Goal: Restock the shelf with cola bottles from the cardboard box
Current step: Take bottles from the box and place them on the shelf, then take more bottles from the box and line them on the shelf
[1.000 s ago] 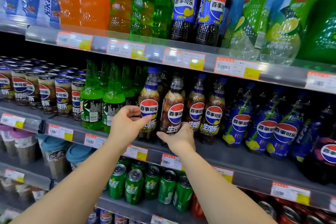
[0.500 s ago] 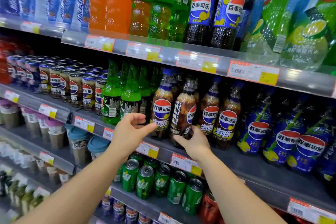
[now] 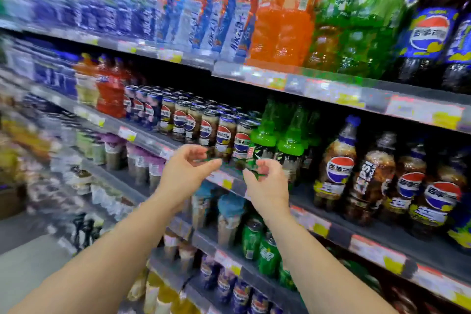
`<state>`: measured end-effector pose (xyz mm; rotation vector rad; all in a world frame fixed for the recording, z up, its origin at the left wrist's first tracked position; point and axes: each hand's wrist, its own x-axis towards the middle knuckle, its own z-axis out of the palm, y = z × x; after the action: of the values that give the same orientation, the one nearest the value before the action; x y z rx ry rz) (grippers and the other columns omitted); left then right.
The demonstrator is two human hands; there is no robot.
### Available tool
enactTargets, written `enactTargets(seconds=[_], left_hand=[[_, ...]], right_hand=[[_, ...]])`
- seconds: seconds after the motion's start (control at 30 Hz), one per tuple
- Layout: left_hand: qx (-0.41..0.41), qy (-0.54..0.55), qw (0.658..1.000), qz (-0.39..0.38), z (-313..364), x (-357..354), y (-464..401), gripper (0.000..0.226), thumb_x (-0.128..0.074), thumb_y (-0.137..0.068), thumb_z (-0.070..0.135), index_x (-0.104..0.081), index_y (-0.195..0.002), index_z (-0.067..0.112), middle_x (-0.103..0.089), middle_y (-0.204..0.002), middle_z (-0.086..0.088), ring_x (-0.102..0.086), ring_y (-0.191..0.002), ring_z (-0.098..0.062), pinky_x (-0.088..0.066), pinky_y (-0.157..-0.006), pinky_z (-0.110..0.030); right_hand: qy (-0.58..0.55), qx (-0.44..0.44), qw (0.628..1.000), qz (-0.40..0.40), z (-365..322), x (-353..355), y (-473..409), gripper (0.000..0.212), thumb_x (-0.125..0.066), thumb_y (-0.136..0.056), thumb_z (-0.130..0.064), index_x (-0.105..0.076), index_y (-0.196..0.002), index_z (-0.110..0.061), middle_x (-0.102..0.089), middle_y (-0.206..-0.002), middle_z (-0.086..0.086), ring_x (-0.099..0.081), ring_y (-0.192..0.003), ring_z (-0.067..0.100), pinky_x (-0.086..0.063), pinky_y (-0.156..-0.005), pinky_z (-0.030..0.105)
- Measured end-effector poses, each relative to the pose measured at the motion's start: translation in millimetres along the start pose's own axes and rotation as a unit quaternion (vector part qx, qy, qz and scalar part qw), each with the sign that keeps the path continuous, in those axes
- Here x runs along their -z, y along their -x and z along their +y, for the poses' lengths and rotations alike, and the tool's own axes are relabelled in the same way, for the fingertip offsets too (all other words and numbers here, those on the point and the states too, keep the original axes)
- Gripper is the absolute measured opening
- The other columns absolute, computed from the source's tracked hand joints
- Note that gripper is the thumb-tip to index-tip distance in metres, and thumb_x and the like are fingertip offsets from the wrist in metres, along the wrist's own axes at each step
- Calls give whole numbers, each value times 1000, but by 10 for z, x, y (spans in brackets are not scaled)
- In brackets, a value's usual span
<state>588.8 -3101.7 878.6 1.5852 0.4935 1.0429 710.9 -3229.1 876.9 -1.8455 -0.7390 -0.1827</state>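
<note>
the far left of the grey metal shelf (image 3: pixel 142 139) is smeared by motion blur, so the blue-labelled clear bottles (image 3: pixel 178 15) on the top tier read only as a row with pale caps. right of them stand tall orange soda bottles (image 3: pixel 280 20), then green soda bottles (image 3: pixel 356 20), and a big dark cola bottle with a blue label (image 3: pixel 428 33) cut off by the right edge.

on the middle tier, a block of short cola cans with red, white and blue round logos (image 3: pixel 204 127) sits beside green glass-like bottles with dark labels (image 3: pixel 277 140). the left hand (image 3: pixel 183 173) is raised in front of the cans, fingers curled loosely with a gap to the thumb, empty. the right hand (image 3: pixel 267 183) is just beside it, in front of the green bottles, fingers half bent, gripping nothing i can make out.

right of the hands, the brown plastic cola bottles with blue caps (image 3: pixel 336 168) stand on that same tier, apart from both hands; the rightmost ones are cropped. below, green drink cans (image 3: pixel 260 245) are partly hidden behind the right forearm. no cardboard box can be clearly made out.
</note>
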Motion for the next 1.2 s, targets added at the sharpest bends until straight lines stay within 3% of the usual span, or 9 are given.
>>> enactTargets(seconds=[0.13,0.4,0.5,0.6,0.67,0.73,0.8,0.93,1.2], left_hand=[[-6,-52,998,38,-63,1205,-290,41,-82,-72,27,-60,-103,14,-64,-95,2,-62,-83,-13,-50,-71,-23],[30,-174,980,89,-449,3209,-800,46,-79,-72,42,-58,-108,22,-58,-102,14,-58,-94,-4,-46,-73,-21],[49,-209,966,143,-778,3918,-1013,50,-80,-64,51,-60,-102,25,-62,-96,13,-62,-92,-11,-51,-76,-28],[82,-235,952,180,-1162,4524,-1226,55,-80,-55,56,-61,-97,26,-66,-98,3,-63,-87,-13,-53,-64,-18],[88,-276,939,186,-1378,4911,-1441,49,-79,-54,55,-61,-91,30,-68,-96,0,-65,-88,-17,-57,-73,-28],[82,-355,915,174,-1523,5316,-1692,47,-69,-53,61,-64,-89,31,-70,-96,-3,-66,-93,-24,-54,-83,-41],[91,-484,857,149,-1604,5742,-1964,59,-64,-58,63,-67,-106,28,-67,-116,-6,-59,-112,-26,-46,-97,-42],[166,-622,746,170,-1708,6677,-2408,68,-64,-75,59,-45,-135,36,-38,-150,-3,-33,-137,-23,-27,-112,-37],[256,-604,701,280,-2180,8710,-2920,67,-60,-78,59,-43,-137,34,-34,-153,-4,-33,-137,-26,-29,-112,-41]], right_hand=[[-40,-12,995,-86,-593,-1210,177,30,-67,-84,-37,-50,-107,-28,-57,-105,-4,-55,-92,16,-42,-77,29],[-79,-2,973,-217,-1624,-3224,418,33,-63,-85,-44,-48,-110,-28,-55,-109,-5,-52,-83,7,-38,-62,22],[-83,11,961,-264,-1870,-3966,462,36,-65,-84,-43,-50,-111,-26,-55,-105,-5,-53,-88,11,-42,-72,26],[-97,23,950,-295,-2030,-4728,464,36,-68,-83,-37,-54,-113,-21,-55,-102,-5,-51,-86,9,-35,-68,16],[-106,27,941,-319,-2147,-5269,413,37,-68,-83,-36,-54,-114,-20,-56,-104,-4,-53,-89,11,-37,-70,18],[-112,48,934,-336,-2282,-5839,326,39,-68,-83,-36,-56,-116,-19,-56,-102,-4,-57,-97,17,-37,-75,24],[-98,78,926,-357,-2464,-6414,204,41,-67,-83,-35,-57,-119,-18,-57,-101,-1,-58,-104,22,-37,-75,25],[-34,148,893,-424,-2922,-7499,8,54,-63,-86,-39,-49,-134,-17,-53,-133,8,-47,-125,26,-38,-102,33],[-28,218,813,-538,-3879,-9688,268,60,-61,-87,-42,-42,-140,-23,-48,-139,7,-44,-129,25,-38,-107,36]])
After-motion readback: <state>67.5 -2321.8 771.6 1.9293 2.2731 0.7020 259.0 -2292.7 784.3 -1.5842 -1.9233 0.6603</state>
